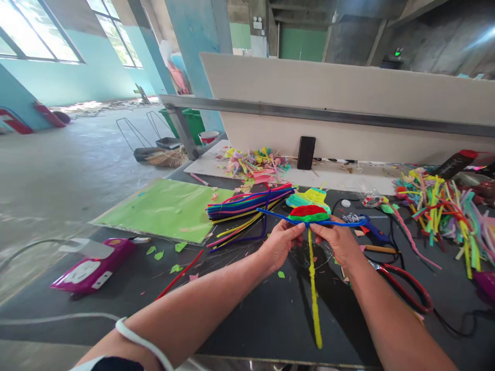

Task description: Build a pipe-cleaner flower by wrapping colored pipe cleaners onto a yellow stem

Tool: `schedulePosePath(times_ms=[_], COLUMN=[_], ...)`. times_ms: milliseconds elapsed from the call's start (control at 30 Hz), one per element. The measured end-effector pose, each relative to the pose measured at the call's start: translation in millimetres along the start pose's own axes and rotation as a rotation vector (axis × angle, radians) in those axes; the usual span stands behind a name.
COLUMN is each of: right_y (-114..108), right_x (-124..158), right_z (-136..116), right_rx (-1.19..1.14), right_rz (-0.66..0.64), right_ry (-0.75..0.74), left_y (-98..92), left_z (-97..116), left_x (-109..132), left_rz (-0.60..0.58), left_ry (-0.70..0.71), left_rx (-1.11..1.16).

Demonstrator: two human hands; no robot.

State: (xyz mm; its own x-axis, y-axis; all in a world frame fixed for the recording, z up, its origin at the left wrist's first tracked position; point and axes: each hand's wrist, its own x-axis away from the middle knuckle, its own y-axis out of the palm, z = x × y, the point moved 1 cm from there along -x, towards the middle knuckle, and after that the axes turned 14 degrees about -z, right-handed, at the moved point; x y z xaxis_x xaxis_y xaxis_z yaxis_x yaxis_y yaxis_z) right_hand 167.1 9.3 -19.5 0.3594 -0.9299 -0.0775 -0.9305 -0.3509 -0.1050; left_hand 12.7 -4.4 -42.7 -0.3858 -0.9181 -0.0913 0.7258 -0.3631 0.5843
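My left hand (279, 244) and my right hand (337, 239) are both closed, pinching a blue pipe cleaner (276, 215) that runs crosswise over a red and green fuzzy piece (309, 212). A long yellow pipe cleaner (314, 293) hangs down from where the hands meet and trails over the black tabletop (240, 314) toward me. Just behind the hands lies a bundle of coloured pipe cleaners (247, 203) and a yellow and teal fuzzy piece (313, 196).
A green sheet (162, 208) and a pink power strip (93, 268) lie at the left. Red-handled scissors (406, 283) and a blue glue gun (373, 232) sit right of my hands. A heap of cut pipe cleaners (444, 206) fills the right. A black phone (306, 152) leans on the white partition (348, 87).
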Motion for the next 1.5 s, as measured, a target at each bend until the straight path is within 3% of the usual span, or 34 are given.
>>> schedulePosePath(times_ms=[200, 600, 767, 900, 1133, 1500], right_y=[4, 9, 10, 12, 6, 3], right_x=[0, 4, 6, 5, 4, 2], right_z=[3, -3, -11, -13, -3, 0], right_rx=[0.083, -0.082, -0.017, -0.119, -0.278, -0.248], right_rz=[0.009, -0.035, -0.061, -0.074, -0.223, -0.135], right_ry=[0.000, 0.035, 0.014, 0.045, 0.042, 0.022], left_y=[-6.7, -2.0, -6.8, -7.3, -7.1, -15.3], left_z=[-3, 2, 1, 0, 5, 4], left_x=[-1, 0, -1, 0, 1, -5], left_rz=[0.010, 0.070, 0.008, -0.016, 0.027, -0.046], left_ry=[-0.097, 0.017, 0.020, -0.008, -0.027, -0.036], left_rx=[0.006, -0.054, -0.079, -0.072, -0.067, -0.015])
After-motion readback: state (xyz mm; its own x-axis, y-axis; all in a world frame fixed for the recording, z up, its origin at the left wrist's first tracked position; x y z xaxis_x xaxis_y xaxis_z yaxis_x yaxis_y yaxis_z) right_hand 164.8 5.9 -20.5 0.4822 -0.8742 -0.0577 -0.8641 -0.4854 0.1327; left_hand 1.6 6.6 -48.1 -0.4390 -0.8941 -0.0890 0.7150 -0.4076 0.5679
